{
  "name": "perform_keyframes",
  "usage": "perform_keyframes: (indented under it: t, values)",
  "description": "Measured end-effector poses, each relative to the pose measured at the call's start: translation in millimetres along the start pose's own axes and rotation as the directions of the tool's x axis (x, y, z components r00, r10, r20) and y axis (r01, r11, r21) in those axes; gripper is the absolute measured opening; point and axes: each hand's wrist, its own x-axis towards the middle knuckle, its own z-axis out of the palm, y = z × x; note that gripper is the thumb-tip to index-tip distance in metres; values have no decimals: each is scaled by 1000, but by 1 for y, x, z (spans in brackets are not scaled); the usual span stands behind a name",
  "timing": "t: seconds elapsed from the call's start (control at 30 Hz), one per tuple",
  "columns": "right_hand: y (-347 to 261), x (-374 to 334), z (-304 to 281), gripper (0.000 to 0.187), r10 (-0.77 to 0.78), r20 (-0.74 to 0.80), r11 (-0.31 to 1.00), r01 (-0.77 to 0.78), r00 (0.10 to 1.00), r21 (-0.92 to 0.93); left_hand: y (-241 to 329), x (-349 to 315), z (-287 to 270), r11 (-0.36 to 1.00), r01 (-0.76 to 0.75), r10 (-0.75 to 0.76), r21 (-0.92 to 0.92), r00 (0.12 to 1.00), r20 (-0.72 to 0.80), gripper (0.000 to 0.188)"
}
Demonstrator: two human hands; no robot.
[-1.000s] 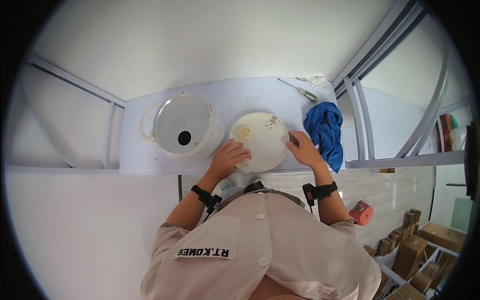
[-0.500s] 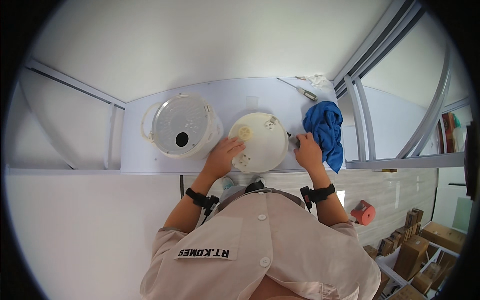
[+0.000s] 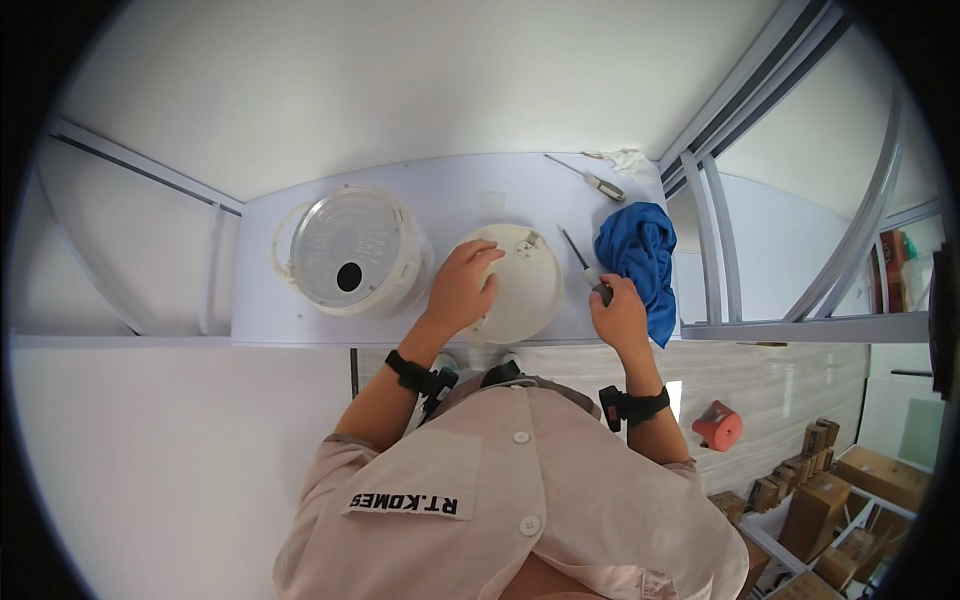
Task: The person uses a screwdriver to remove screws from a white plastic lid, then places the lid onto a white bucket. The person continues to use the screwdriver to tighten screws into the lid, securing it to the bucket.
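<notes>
A round white plastic lid (image 3: 530,300) lies on the table in front of me, with a small socket-like fitting (image 3: 526,245) near its far edge. My left hand (image 3: 462,285) is over the lid's left side, thumb apart from the bent fingers. It covers the place of the yellowish round cap, so the cap is out of sight. To the right of the lid, my right hand (image 3: 620,310) is closed around the handle of a screwdriver (image 3: 576,250). The screwdriver's shaft points away from me and to the left, apart from the lid.
A white rice cooker body (image 3: 400,275) with a handle and metal inner cover stands at left. At right are a blue cloth (image 3: 640,250), a second screwdriver (image 3: 602,186) and crumpled white material (image 3: 630,162). A small translucent piece (image 3: 492,204) lies beyond the lid.
My left hand has moved farther onto the lid and now covers the yellowish cap. The screwdriver in my right hand has swung into plain view, its tip pointing farther away from me.
</notes>
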Motion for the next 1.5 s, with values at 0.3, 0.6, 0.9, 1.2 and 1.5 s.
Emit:
perform_keyframes:
  t: [0.3,0.6,0.9,1.2,1.5]
  values:
    - [-46,-8,-73,37,-94,-20,957,96,995,274,-5,18,65,918,56,-101,392,991,93,66]
    - [-64,-18,-68,33,-124,-120,903,162,985,397,-5,12,64,910,-79,17,407,988,156,68]
    - [-74,-15,-52,33,-295,-291,898,368,910,241,-4,12,62,914,-172,121,368,980,156,56]
    - [-90,-21,-44,30,-252,-334,911,339,908,236,-14,12,59,915,-236,179,328,964,195,56]
    - [-89,-21,-36,33,-108,-329,947,197,938,253,-22,17,56,929,-252,189,270,952,239,58]
